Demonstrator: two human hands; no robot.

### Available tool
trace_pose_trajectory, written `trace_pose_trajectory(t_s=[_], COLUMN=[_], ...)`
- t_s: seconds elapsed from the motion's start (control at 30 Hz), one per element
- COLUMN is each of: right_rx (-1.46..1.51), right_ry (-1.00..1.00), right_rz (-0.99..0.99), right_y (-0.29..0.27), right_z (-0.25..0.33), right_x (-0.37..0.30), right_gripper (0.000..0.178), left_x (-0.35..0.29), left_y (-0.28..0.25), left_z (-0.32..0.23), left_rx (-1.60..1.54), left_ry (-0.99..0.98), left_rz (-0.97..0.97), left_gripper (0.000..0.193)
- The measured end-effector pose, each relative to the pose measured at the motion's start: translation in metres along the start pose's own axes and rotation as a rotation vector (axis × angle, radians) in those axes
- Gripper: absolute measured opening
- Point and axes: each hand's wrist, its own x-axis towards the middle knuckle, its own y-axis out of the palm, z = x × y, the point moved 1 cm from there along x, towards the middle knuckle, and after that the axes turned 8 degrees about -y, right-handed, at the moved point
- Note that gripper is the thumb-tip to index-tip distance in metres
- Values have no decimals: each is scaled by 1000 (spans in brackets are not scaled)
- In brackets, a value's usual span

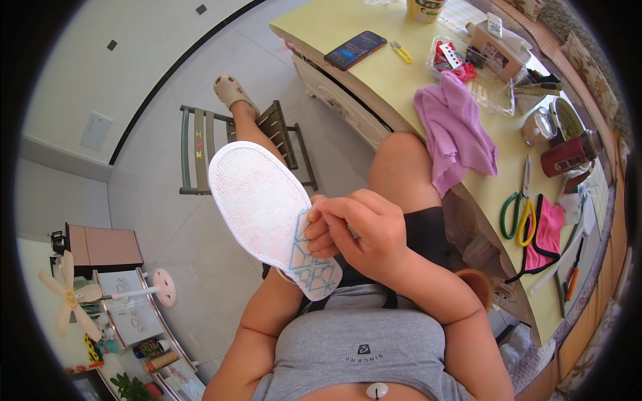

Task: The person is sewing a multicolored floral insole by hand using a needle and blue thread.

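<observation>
A white mesh insole (pixel 257 200) with a light blue stitched pattern at its narrow end is held up in front of my lap. My left hand (pixel 322 243) is mostly hidden behind it; fingers curl round the right edge onto the pattern, gripping it. Over that same edge, my right hand (pixel 374 230) is closed in a pinch, thumb and forefinger together beside the blue lines. Whatever lies between those fingertips is too small to make out.
On my right, a yellow-topped table (pixel 394 87) bears a phone (pixel 356 50), yellow snips (pixel 401 52), a purple cloth (pixel 458 127), scissors (pixel 525 207), a pink cloth piece (pixel 545 230) and a dark red flask (pixel 572 152). A folding stool (pixel 200 144) stands ahead; a fan (pixel 70 294) is at left.
</observation>
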Motion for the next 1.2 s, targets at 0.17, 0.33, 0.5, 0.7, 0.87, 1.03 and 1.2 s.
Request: trace_pose_trajectory(t_s=[0.17,0.33,0.5,0.7,0.87,1.03,1.2], right_rx=[7,23,29,46,169,749,988], right_ry=[-9,10,6,21,326,846,831], right_rz=[13,25,24,17,119,-24,16], right_y=[2,1,1,0,-14,-19,-15], right_z=[-2,0,-1,1,-2,-41,-66], right_x=[-3,-3,-4,-3,-1,-44,-78], right_gripper=[14,15,15,14,12,26,33], left_x=[-1,-1,-1,1,-8,4,3], left_y=[-4,-8,-12,-17,21,46,47], left_z=[1,0,1,-1,2,17,22], left_rx=[-17,-30,-56,-61,455,769,770], left_ry=[-9,-18,-41,-69,105,312,304], left_rz=[29,50,88,133,-415,-837,-856], left_gripper=[31,31,32,32,23,5,7])
